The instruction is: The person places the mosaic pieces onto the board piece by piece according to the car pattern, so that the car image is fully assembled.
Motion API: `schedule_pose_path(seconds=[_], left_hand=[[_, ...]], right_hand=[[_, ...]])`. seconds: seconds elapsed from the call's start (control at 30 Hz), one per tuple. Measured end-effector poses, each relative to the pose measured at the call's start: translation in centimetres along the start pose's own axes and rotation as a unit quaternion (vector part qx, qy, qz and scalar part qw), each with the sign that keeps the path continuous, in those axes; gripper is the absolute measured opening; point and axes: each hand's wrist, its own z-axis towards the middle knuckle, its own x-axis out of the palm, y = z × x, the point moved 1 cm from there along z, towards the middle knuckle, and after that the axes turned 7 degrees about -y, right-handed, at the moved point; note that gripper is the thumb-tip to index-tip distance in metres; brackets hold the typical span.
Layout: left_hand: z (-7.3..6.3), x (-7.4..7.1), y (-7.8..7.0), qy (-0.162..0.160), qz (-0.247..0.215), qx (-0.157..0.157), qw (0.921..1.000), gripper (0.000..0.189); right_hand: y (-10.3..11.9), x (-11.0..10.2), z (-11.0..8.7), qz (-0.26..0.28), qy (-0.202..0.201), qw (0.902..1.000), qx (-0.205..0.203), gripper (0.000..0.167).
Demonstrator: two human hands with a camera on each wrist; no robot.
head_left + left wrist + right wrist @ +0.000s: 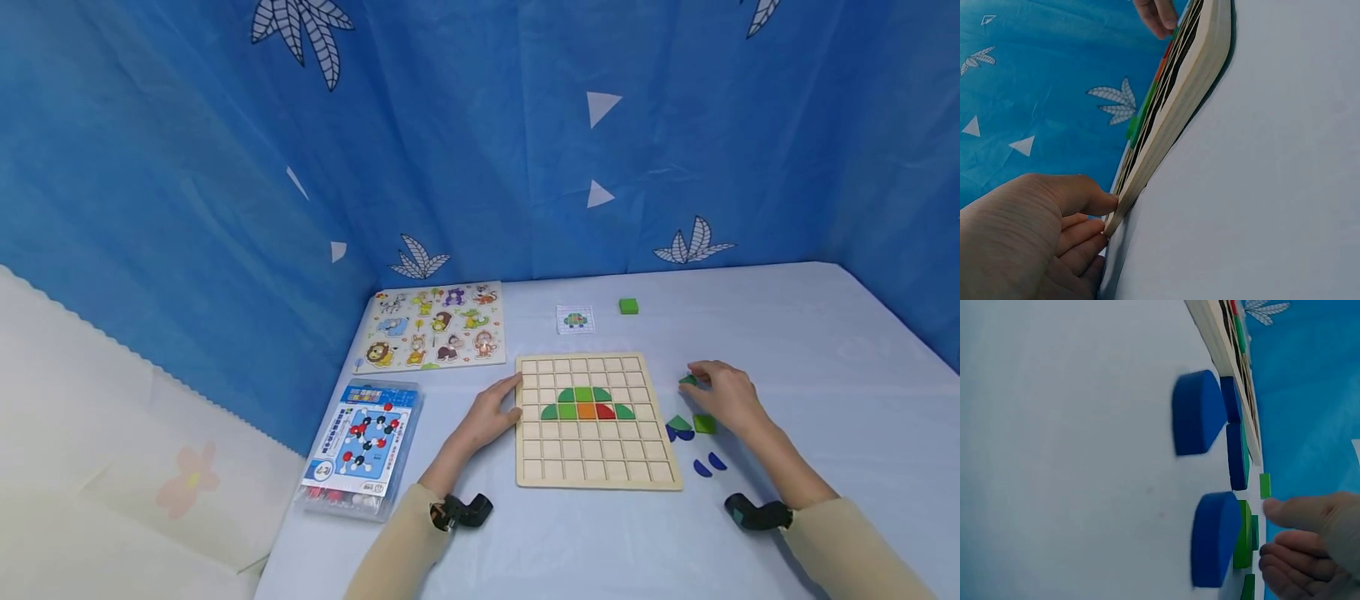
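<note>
A wooden grid board (592,475) lies on the table, with green, orange and red pieces set together in its middle cells. My left hand (486,414) holds the board's left edge; in the left wrist view the thumb and fingers (1082,240) meet that edge. Right of the board, my right hand (727,398) pinches a small dark green piece (687,380) between thumb and fingers. In the right wrist view this green piece (1255,532) shows at the fingertips. Near that hand lie a green square (705,424), a green piece (678,423) and several blue rounded pieces (702,468).
Behind the board lie a small picture card (575,320) and a green block (628,307). An animal puzzle board (431,329) is at the back left. Nearer on the left is a plastic box (360,450) with a molecule picture. A blue curtain (487,150) hangs behind the table.
</note>
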Motion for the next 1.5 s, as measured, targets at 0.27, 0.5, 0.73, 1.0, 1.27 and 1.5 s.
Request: schedule_pose_path(seconds=[0.27, 0.5, 0.73, 1.0, 1.27, 1.5], left_hand=[[0.0, 0.1, 0.2, -0.008, 0.004, 0.011, 0.9999, 0.061], [0.0, 0.0, 0.1, -0.008, 0.005, 0.014, 0.9999, 0.06], [-0.1, 0.2, 0.1, -0.003, 0.001, 0.011, 0.9999, 0.061], [0.1, 0.1, 0.0, -0.006, 0.009, 0.011, 0.9999, 0.061], [0.0, 0.2, 0.2, 0.002, 0.004, -0.006, 1.0, 0.061], [0.1, 0.2, 0.3, -0.006, 0.003, 0.006, 1.0, 0.061]], right_hand=[[-0.8, 0.7, 0.1, -0.004, 0.002, 0.9997, -0.022, 0.031], [-0.8, 1.2, 0.2, -0.014, 0.007, 0.999, -0.043, 0.033], [-1.1, 1.3, -0.4, 0.001, -0.004, 0.9987, -0.05, 0.035], [-2.3, 1.1, -1.0, 0.025, -0.038, 0.9978, -0.049, 0.034], [-1.3, 0.9, -0.8, 0.036, -0.042, 0.9966, -0.062, 0.034], [3.7, 0.0, 0.0, 0.074, -0.043, 0.9919, -0.094, 0.035]])
